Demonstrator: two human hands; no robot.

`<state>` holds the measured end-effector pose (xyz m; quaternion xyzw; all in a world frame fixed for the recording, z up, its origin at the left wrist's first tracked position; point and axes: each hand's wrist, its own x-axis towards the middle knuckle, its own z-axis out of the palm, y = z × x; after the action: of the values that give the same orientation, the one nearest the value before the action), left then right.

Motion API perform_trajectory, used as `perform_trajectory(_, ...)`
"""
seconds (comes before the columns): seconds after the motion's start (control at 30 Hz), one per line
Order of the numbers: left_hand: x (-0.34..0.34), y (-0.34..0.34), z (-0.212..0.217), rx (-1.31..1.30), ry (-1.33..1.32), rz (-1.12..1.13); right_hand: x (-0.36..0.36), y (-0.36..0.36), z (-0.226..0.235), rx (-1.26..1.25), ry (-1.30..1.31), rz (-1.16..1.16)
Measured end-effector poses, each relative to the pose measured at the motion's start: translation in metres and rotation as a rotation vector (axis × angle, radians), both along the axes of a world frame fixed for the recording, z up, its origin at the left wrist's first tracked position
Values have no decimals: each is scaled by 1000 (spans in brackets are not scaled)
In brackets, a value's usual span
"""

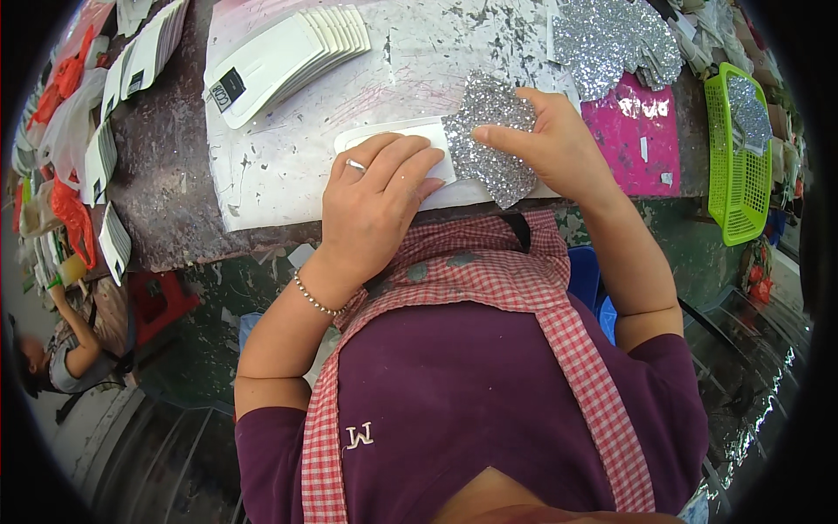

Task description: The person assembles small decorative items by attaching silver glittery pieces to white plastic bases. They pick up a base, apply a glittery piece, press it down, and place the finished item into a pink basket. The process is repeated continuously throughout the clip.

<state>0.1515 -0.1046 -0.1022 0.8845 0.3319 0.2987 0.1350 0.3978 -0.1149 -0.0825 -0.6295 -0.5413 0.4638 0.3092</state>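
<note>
A white rounded card (434, 137) lies on the paper-covered tabletop in front of me, partly hidden by my left hand (371, 196). The fingers of that hand curl over the card and press it down, with the thumb near its lower edge. Against the card's right end sits a silver glitter piece (491, 131) with a wavy outline. My right hand (563, 144) grips this piece at its right side, thumb on top and index finger along the upper edge. Whether the glitter piece overlaps the card or only touches it, I cannot tell.
A fanned stack of white cards (301, 57) lies at the upper left. Several silver glitter pieces (611, 44) are piled at the upper right beside a magenta sheet (624, 140). A green basket (720, 175) stands far right. Another person (83, 336) sits at the far left.
</note>
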Motion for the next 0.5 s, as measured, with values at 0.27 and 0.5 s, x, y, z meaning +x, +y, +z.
perform_trajectory(0.27,2,-3,15,70,294,-116,-6,-2,3,52,-71,-12)
perform_trajectory(0.5,8,-6,14,93,320,-79,-16,-3,14,87,-217,-4)
